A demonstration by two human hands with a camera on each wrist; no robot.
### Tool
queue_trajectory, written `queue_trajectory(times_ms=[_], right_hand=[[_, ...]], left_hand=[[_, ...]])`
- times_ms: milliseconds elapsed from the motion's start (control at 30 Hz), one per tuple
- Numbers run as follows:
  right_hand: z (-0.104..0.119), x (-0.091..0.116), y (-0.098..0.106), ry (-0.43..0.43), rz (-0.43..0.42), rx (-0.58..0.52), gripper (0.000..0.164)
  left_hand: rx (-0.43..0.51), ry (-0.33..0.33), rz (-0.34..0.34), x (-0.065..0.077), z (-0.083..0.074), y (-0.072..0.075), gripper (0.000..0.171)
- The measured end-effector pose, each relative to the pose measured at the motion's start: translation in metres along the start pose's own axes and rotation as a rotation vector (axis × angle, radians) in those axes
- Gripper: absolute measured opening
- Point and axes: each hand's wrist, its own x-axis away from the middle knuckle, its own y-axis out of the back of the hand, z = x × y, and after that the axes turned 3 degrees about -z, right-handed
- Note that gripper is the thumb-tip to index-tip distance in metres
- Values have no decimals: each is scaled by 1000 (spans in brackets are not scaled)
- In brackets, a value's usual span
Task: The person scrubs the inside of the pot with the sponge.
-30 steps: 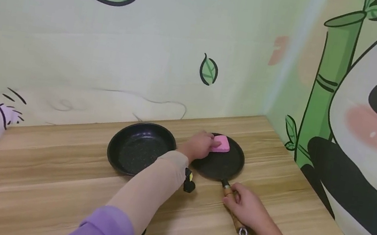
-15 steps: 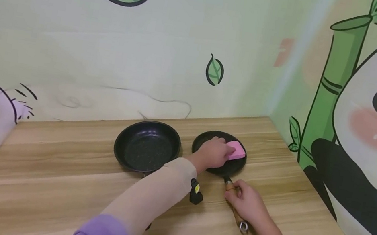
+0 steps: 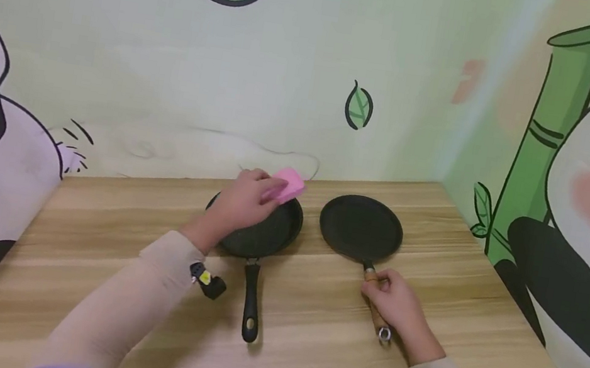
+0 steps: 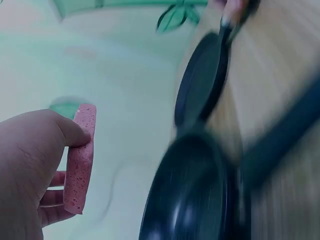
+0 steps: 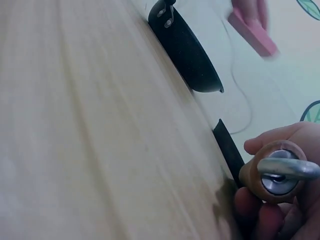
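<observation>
My left hand (image 3: 244, 202) pinches a pink sponge (image 3: 288, 185) between thumb and fingers, raised above the deeper black frying pan (image 3: 265, 230). In the left wrist view the sponge (image 4: 80, 160) is seen edge-on, apart from the pan. That pan's black handle (image 3: 251, 304) points toward me, with no hand on it. To its right lies a flat, shallow black pan (image 3: 361, 227) with a wooden handle (image 3: 376, 310). My right hand (image 3: 397, 304) grips this handle near the pan; the right wrist view shows its metal hanging ring (image 5: 290, 168) end-on.
Both pans stand on a wood-grain table (image 3: 304, 351). Behind it rises a pale green wall (image 3: 119, 56) with painted leaves, and a side wall with painted bamboo (image 3: 556, 121) meets it at the right corner.
My left hand has lifted the sponge off the flat pan and carried it left over the deeper pan. My right hand keeps its hold on the wooden handle. The head view has shifted right-to-left slightly.
</observation>
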Motion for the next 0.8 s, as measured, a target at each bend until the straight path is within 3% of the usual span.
queue_trajectory(times_ms=[133,333,533,667,800], right_hand=[[-1,-1,7,-15,22,51,44],[-7,3,22,-36,50,135,53],[-12,3,35,-16,44,147,58],[-15,3,41,5,39,154,51],[-14,2,48,21,22,172,46]], left_hand=[[22,146,-83,32,48,17,48],[18,407,-135,76,104,21,53],[53,553,-102,106,133,11,53],[56,596,-81,122,146,0,52],[28,616,-57,129,155,-8,48]])
